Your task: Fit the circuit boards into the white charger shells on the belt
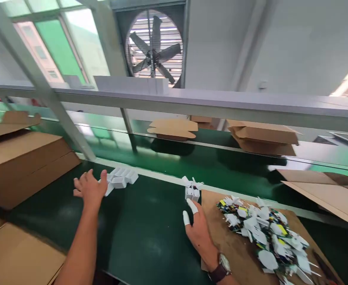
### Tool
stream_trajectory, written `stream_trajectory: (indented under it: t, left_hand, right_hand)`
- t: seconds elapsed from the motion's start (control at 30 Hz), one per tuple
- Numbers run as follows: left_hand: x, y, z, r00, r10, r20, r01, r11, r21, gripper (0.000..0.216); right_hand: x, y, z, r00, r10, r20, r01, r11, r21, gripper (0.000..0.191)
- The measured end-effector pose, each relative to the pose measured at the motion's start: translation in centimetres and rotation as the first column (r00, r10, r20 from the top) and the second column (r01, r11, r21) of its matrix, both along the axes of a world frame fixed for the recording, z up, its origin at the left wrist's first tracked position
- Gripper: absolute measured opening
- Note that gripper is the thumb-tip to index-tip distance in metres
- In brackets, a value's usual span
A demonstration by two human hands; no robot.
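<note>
My left hand (91,189) is held over the left part of the dark green work table (150,233), fingers spread and holding nothing. Just right of it lies a group of white plastic housings (120,178). On the other side, my right hand (200,229) wears white finger cots on two fingers and a watch (223,263) at the wrist. Its covered fingertips are apart, with nothing seen between them. Slightly beyond them stands a small cluster of white plastic housings (192,193) with white pieces on top; whether the fingers touch it I cannot tell.
A brown cardboard sheet (224,241) at the right carries a heap of white plastic parts and circuit boards (263,233). Cardboard boxes (28,166) stand at the left. Behind the table runs a green conveyor belt (168,162) bearing flattened cartons (263,136), beneath a long shelf (191,101).
</note>
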State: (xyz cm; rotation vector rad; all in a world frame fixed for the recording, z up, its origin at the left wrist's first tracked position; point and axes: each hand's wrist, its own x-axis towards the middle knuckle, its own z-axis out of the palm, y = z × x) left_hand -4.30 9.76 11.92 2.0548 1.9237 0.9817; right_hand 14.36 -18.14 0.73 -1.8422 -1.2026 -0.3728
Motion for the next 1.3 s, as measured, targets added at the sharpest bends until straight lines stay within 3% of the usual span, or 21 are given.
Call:
stream_trajectory:
  t: [0.03, 0.13, 0.23, 0.33, 0.5, 0.63, 0.7, 0.77, 0.87, 0.93, 1.0, 1.17, 1.3]
  left_hand:
    - [-2.4, 1.1, -0.2, 0.996, 0.088, -0.006, -0.088, 0.996, -0.023, 0.054]
    - [-5.7, 1.2, -2.2, 0.991, 0.130, -0.025, -0.132, 0.983, -0.124, 0.057]
    - [-5.5, -0.2, -4.3, 0.997, 0.066, -0.050, -0.073, 0.984, -0.164, 0.058]
    - [-5.1, -1.6, -4.7, 0.997, -0.012, -0.076, -0.001, 0.986, -0.168, 0.056]
    - [-6.4, -2.8, -4.5, 0.970, -0.086, -0.229, 0.059, 0.991, -0.124, 0.047]
    - [-6.6, -2.7, -6.2, 0.937, -0.153, -0.315, 0.162, 0.987, 0.004, 0.051]
    - [-6.0, -2.9, -6.9, 0.922, -0.254, -0.291, 0.272, 0.962, 0.023, 0.046]
    - [-4.8, -3.2, -7.1, 0.870, -0.437, -0.228, 0.452, 0.892, 0.016, 0.040]
    - [-2.2, -3.8, -6.9, 0.681, -0.717, -0.149, 0.725, 0.689, 0.001, 0.032]
    - [-0.1, -4.2, -6.6, 0.550, -0.824, -0.136, 0.829, 0.558, -0.027, 0.028]
    - [2.1, -4.6, -6.5, 0.445, -0.886, -0.129, 0.887, 0.456, -0.070, 0.025]
    - [6.6, -6.1, -6.4, 0.239, -0.969, -0.056, 0.961, 0.245, -0.131, 0.023]
    - [8.0, -6.7, -7.1, 0.192, -0.980, 0.043, 0.978, 0.188, -0.087, 0.021]
  right_hand:
    - [0.2, 0.2, -0.4, 1.000, 0.013, -0.010, -0.013, 1.000, -0.003, 0.041]
    - [0.1, 0.2, -1.2, 0.997, 0.034, -0.068, -0.037, 0.998, -0.043, 0.041]
    - [-0.4, -0.2, -1.3, 0.993, 0.057, -0.105, -0.064, 0.996, -0.062, 0.042]
    - [-0.7, -0.4, -0.8, 0.994, 0.027, -0.110, -0.037, 0.994, -0.098, 0.042]
    - [-1.3, -0.7, 1.1, 0.999, 0.046, -0.028, -0.048, 0.996, -0.081, 0.042]
    - [-0.3, -0.7, 3.5, 0.997, 0.000, 0.076, 0.009, 0.993, -0.120, 0.046]
    - [1.1, -1.5, 5.0, 0.986, -0.022, 0.164, 0.052, 0.982, -0.179, 0.045]
    - [3.0, -3.2, 6.6, 0.970, -0.077, 0.231, 0.137, 0.957, -0.257, 0.042]
    - [6.2, -7.3, 8.1, 0.934, -0.230, 0.275, 0.324, 0.868, -0.375, 0.032]
    - [8.1, -10.1, 8.3, 0.913, -0.293, 0.285, 0.399, 0.789, -0.467, 0.030]
    - [9.4, -12.2, 8.0, 0.910, -0.317, 0.267, 0.413, 0.749, -0.518, 0.036]
    - [10.6, -13.5, 7.8, 0.908, -0.330, 0.259, 0.418, 0.750, -0.512, 0.047]
    - [9.5, -13.2, 9.8, 0.909, -0.327, 0.259, 0.414, 0.785, -0.460, 0.043]
